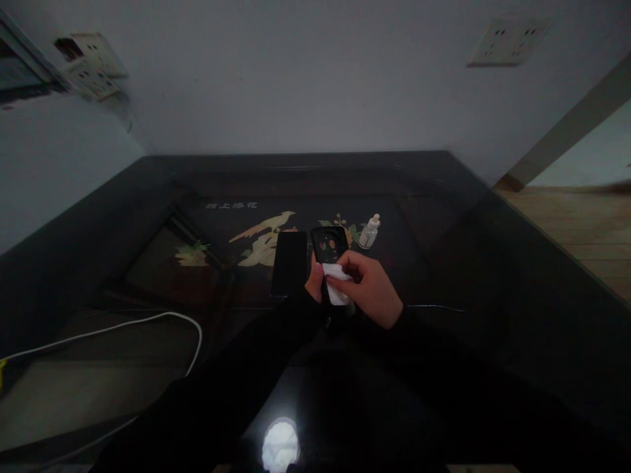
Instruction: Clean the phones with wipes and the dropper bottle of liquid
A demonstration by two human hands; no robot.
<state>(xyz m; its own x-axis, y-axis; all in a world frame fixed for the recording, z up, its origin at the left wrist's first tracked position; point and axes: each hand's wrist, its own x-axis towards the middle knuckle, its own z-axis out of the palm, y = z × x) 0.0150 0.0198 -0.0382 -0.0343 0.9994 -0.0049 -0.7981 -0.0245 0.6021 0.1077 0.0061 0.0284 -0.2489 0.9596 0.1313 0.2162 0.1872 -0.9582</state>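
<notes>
My left hand [315, 281] grips a black phone case [331, 238] by its left side, with the thumb showing at the edge. The case has a large camera opening near its top. Pinched in my right hand [371, 284] is a folded white tissue or cloth [337, 295], pressed against the lower part of the case. A dark phone [290, 264] lies flat on the table just left of my left hand. Beyond my right hand stands a small clear dropper bottle [369, 232] with a white top.
The dark glossy table [444, 223] carries a bird-and-flower picture [266, 226]. A white cable [123, 324] curves across the left side. Wall sockets [510, 43] are on the wall behind. A bright round reflection shows near the front.
</notes>
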